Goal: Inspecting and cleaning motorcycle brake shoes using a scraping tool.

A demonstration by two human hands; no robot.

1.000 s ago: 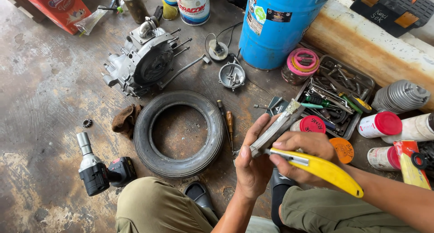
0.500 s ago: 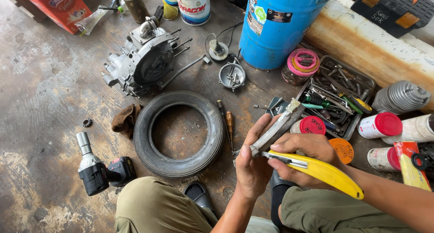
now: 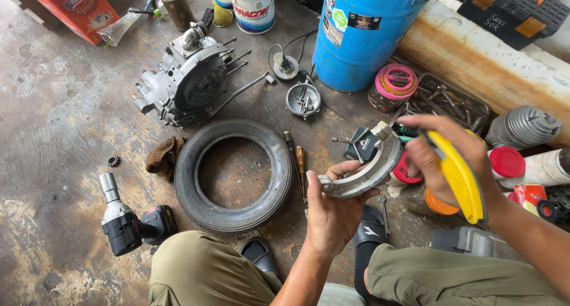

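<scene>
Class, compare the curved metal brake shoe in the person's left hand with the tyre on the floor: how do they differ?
The brake shoe is a grey metal half-arc; the tyre is a black rubber full ring. The brake shoe is held up off the floor by the left hand; the tyre lies flat on the floor, untouched. The brake shoe looks much smaller than the tyre. Both are curved.

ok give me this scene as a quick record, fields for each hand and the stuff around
left hand: holds a curved grey brake shoe
right hand: holds a yellow-handled tool beside the shoe
tyre: flat on the floor, left of the hands
engine: beyond the tyre
impact wrench: lying left of the tyre
blue drum: upright, far side
parts tray: metal, with small hardware, right of the drum
floor: stained concrete
</scene>
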